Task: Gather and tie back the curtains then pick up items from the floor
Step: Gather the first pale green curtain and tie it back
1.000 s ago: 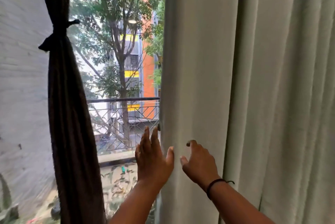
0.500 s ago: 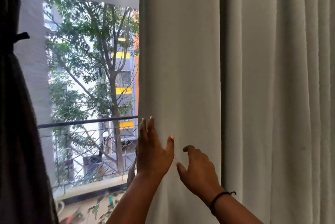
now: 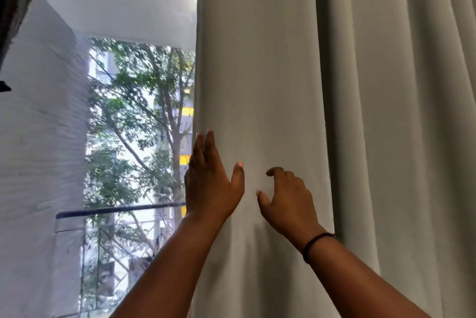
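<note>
- While the left hand [image 3: 210, 183] lies flat with straight fingers along the pale curtain [image 3: 334, 111] edge, nothing is gripped; fabric may slide free.
- Right hand [image 3: 288, 201] hovers half-curled just beside it, holding nothing; contact unclear, folds may escape gathering.

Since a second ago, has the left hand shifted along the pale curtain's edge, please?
Cannot tell. The left hand lies at the pale curtain edge as before, slightly higher against the balcony rail, but the head camera itself moved.
</note>
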Available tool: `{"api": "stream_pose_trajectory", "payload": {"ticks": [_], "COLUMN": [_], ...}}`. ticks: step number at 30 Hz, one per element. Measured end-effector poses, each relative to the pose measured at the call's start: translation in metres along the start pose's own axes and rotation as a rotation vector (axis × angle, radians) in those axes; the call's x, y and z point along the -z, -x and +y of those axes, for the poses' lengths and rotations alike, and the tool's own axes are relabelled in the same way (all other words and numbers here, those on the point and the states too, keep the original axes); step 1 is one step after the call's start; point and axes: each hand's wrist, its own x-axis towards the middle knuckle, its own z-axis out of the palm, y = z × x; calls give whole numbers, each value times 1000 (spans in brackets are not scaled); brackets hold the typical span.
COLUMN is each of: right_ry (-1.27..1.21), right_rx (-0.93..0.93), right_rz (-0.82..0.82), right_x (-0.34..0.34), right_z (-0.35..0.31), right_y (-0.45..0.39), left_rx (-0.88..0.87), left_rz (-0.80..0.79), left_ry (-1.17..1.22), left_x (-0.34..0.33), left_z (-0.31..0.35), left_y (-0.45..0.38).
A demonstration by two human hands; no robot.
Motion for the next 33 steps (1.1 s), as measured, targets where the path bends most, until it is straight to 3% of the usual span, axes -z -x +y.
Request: {"api": "stream_pose_trajectory", "payload": {"ticks": [7, 12, 20, 26, 30, 33], "right_ry": [126, 108, -496, -445, -343, -304], "right_rx": [157, 137, 110, 119, 125, 121], "right_rz": [240, 426, 450, 390, 418, 439], "right_x": [17, 65, 121, 120, 112, 106], "right_z": [30, 51, 62, 64, 76, 88], "right_y": [-113, -217, -330, -368, -378, -386], "left_rx": [-136, -142, -87, 16, 39, -46], "left_rz": [120, 248, 353, 461, 447, 364], "left_ry": [-165, -164, -241, -251, -209, -186], "left_x": [-25, -35, -40, -36, -44, -67], "left_z": [20, 56, 98, 110, 111, 119], "left_y": [-82, -169, -266, -310, -329, -338]}}
